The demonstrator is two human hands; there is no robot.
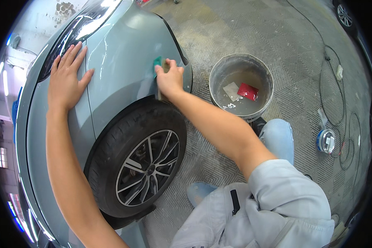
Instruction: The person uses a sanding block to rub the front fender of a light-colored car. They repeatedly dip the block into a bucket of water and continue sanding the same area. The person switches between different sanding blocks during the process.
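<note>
My left hand (67,73) lies flat with fingers spread on a car's grey-blue fender (76,124), its fingertips reaching the edge of the lamp (76,37). In my right hand (171,79) is a green pad (157,63), apparently a sanding pad, with a tan layer showing beside it. The hand presses this pad to the bumper corner (130,52), just above the wheel arch. Duller patches show on the paint near the pad. Below the arch is the tyre (105,183) with its black and silver alloy wheel (150,169).
To the right, a bucket (215,90) holds cloudy water with a red pad (248,91) and a pale grey pad (231,90). A round tin (326,141) and a looped dark hose or cable (321,83) lie on the ribbed floor (297,102). Another car's wheel (344,15) shows at upper right.
</note>
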